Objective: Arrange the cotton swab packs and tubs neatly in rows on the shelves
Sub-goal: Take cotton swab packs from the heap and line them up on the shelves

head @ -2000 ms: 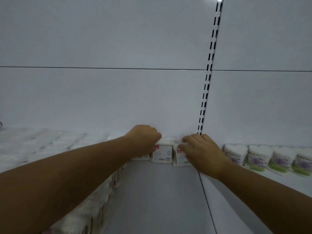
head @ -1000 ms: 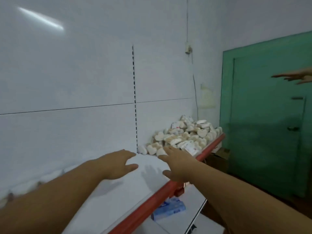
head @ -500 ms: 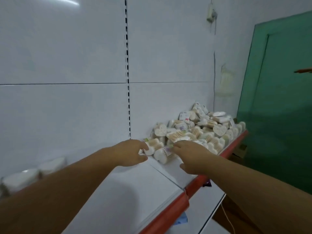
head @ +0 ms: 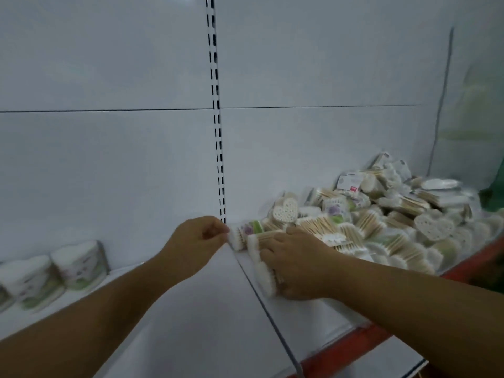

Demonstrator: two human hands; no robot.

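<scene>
Tubs point(head: 77, 264) stand at far left on the shelf point(head: 196, 309), well apart from the left hand point(head: 195, 241), whose curled fingers pinch the white end of a swab pack point(head: 237, 238). Just right, the right hand point(head: 297, 264), only reaching half a second ago, now lies palm-down gripping packs point(head: 263, 271) at the near edge of the pile point(head: 395, 214), thumb tucked under.

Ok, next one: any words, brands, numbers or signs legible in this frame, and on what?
No text can be read here.
White label with a red mark on a pack atop the pile: print too blurred.
Labels on the left tubs: blurred, unreadable.
Purple and green label on a pile tub: no letters legible.
</scene>
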